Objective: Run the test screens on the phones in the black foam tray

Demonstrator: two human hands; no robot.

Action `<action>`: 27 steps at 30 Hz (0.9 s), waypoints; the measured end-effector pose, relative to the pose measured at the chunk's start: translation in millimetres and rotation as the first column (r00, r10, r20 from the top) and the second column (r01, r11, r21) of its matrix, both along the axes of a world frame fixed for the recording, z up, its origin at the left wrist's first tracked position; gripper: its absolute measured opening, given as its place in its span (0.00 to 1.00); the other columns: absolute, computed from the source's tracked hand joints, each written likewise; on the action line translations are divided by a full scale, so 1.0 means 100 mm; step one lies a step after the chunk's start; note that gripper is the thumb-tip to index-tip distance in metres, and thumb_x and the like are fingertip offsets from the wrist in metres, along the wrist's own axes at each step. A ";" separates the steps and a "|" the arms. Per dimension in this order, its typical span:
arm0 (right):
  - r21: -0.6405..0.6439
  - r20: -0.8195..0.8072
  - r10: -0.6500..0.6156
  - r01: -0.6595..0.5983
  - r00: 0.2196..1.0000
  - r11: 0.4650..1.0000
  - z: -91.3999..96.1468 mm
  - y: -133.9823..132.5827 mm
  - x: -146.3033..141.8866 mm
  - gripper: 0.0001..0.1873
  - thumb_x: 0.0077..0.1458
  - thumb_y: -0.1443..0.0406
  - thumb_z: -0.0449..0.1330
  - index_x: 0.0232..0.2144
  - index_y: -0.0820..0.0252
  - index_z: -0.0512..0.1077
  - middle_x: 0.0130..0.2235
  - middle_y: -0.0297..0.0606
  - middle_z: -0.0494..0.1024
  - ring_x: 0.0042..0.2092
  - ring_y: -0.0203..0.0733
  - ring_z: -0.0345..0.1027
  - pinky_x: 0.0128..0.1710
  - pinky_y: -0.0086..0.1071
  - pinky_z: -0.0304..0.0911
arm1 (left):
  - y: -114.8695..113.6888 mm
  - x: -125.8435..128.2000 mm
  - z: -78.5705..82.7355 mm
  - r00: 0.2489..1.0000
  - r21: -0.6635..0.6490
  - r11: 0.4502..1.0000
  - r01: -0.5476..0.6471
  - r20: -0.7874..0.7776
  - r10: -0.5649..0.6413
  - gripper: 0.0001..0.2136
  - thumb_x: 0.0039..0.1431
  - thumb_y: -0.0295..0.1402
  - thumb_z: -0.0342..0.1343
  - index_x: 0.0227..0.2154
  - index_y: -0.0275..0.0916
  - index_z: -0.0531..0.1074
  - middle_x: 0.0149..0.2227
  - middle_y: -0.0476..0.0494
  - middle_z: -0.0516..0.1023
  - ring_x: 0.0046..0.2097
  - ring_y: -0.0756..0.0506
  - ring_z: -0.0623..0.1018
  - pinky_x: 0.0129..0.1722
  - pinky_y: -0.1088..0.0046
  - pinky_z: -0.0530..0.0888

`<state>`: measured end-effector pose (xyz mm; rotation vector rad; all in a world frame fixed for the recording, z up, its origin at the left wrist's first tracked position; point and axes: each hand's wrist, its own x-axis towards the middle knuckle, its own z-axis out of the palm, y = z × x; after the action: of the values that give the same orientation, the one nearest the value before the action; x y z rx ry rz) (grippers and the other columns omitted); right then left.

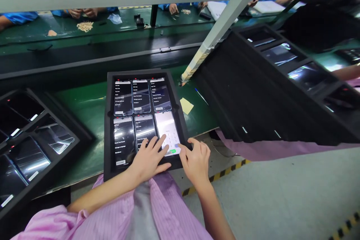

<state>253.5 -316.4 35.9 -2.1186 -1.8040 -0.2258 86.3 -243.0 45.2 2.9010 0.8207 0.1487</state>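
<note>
Phone with lit white keypad screen: 1, seated in the near right pocket of a black tray. Left hand: spread, palm down, free of any grip, over this phone and its left neighbour; contact not certain. Right hand: half curled, released, 1 digit at the phone's lower right edge; pressing or not, cannot tell.

Edges: tray's near end crosses the front edge of the green bench. Open room: bare strip left of the tray; narrower strip at right, with 1 yellow slip and 1 blue pen.

Containers: central tray, 6 phones in 2 rows of 3, the other 5 dark with white menu text. Left black tray, cut by the frame, several dark phones. Right tray stack, tilted, dark phones in its top.

Beyond: 1 slanting post; far bench, pale heap, co-workers' hands.
</note>
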 end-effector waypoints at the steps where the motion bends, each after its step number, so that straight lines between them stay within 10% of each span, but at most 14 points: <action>1: 0.009 -0.001 0.008 -0.008 1.000 1.000 0.01 0.01 -0.01 0.17 0.57 0.68 0.47 0.31 0.59 0.77 0.40 0.44 0.67 0.41 0.44 0.57 0.47 0.44 0.53 | 0.00 0.00 0.01 1.000 0.004 1.000 -0.009 0.000 0.009 0.22 0.58 0.49 0.45 0.49 0.42 0.68 0.58 0.40 0.64 0.51 0.39 0.68 0.46 0.60 0.63; 27: 0.019 -0.001 -0.014 0.014 1.000 1.000 -0.02 0.01 -0.05 0.17 0.56 0.69 0.47 0.27 0.58 0.76 0.41 0.44 0.69 0.43 0.45 0.59 0.48 0.48 0.51 | 0.02 0.00 0.01 1.000 -0.020 1.000 0.010 -0.004 -0.010 0.19 0.56 0.49 0.49 0.40 0.41 0.72 0.59 0.41 0.63 0.53 0.37 0.67 0.46 0.59 0.63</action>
<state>248.8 -315.2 33.7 -2.1184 -1.7799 -0.2451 86.2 -241.3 46.4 2.8876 0.8039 0.1330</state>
